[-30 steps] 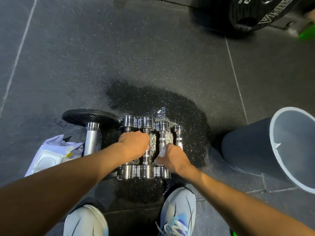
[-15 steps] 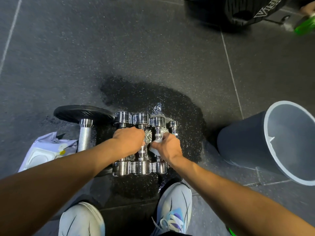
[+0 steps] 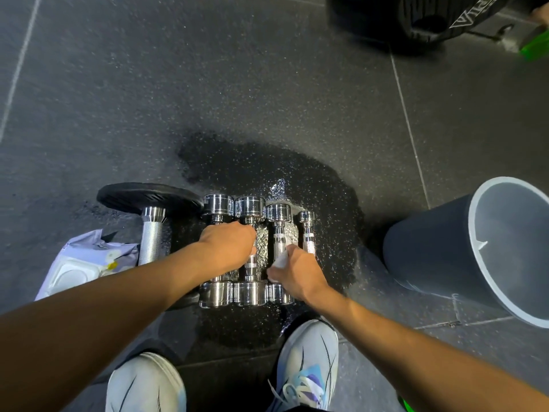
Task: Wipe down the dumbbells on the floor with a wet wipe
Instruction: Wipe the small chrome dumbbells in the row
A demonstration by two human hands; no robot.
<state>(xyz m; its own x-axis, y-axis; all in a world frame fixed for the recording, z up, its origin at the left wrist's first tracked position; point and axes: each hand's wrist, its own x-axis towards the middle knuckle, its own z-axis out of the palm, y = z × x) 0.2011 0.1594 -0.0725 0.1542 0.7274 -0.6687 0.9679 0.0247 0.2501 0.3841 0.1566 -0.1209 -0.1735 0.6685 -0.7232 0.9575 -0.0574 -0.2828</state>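
Grip check: your left hand clamps the chrome steel dumbbells to stop rolling; your right hand pinches the crumpled white wet wipe against a handle.

There is a single view, from a wide-angle camera on the person's head. It looks steeply down and a little forward, close above the outstretched arms, with straight floor lines bending near the edges. The left hand and right hand sit just below mid-frame. The shoes lie nearer than the hands at the bottom edge, and the floor stretches beyond them to the top.
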